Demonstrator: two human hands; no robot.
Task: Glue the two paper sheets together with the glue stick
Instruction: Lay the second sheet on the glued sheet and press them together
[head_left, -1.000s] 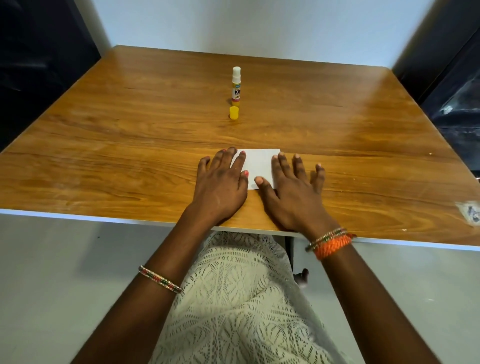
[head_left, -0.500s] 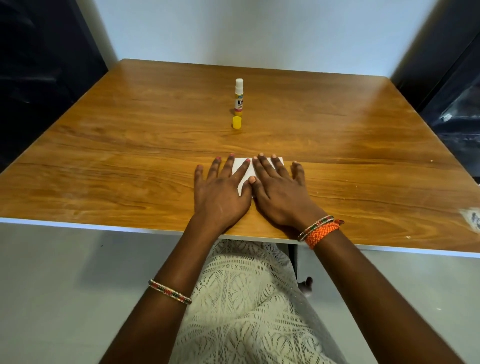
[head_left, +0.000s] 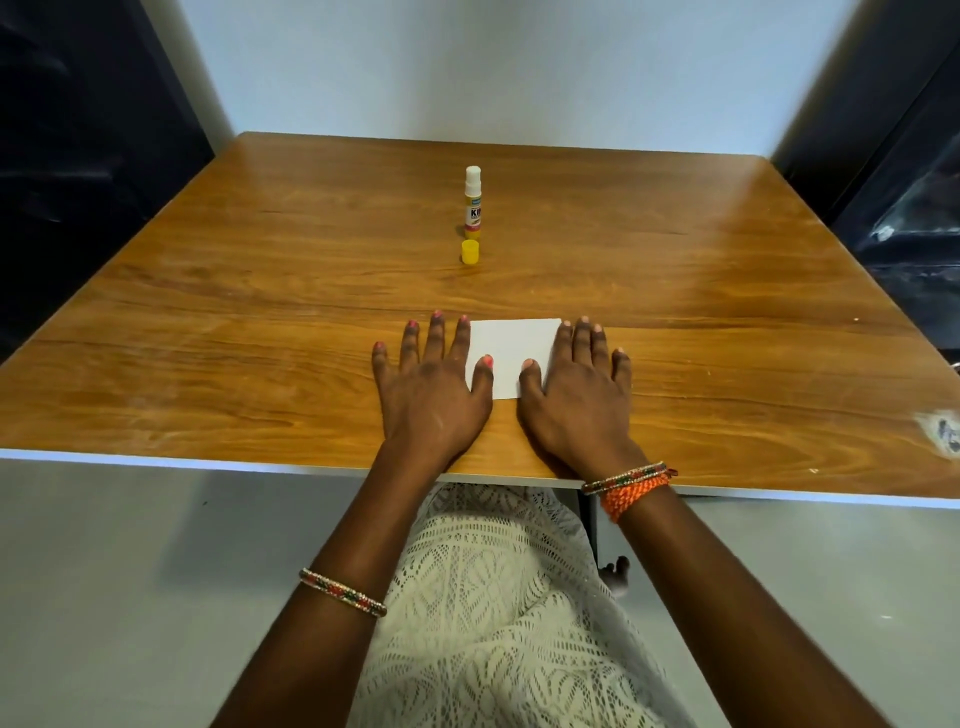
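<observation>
Both hands lie flat and open on the wooden surface (head_left: 208, 322), palms down, with no grip closed on anything. The left hand (head_left: 434, 387) covers the left edge of the white paper (head_left: 511, 358) and the right hand (head_left: 576, 389) covers its right edge; both thumbs rest on the sheet. Only one white rectangle shows, so the two sheets are probably stacked one on the other, though no second edge can be made out. The glue stick (head_left: 473, 202) stands upright well beyond the paper, toward the far side of the surface, its white glue column raised and bare, and its yellow cap (head_left: 470, 251) sits just in front of it. Judging by this layout, the pressing step is under way. The risks come from here: if the hands slide outward with uneven pressure, the top sheet could skew over wet glue and set crooked, or a crease could form in the uncovered middle. Glue squeezed past the edges could stick the paper to the wood or to the fingers. The uncapped stick may dry out, and a careless reach could knock it over.
</observation>
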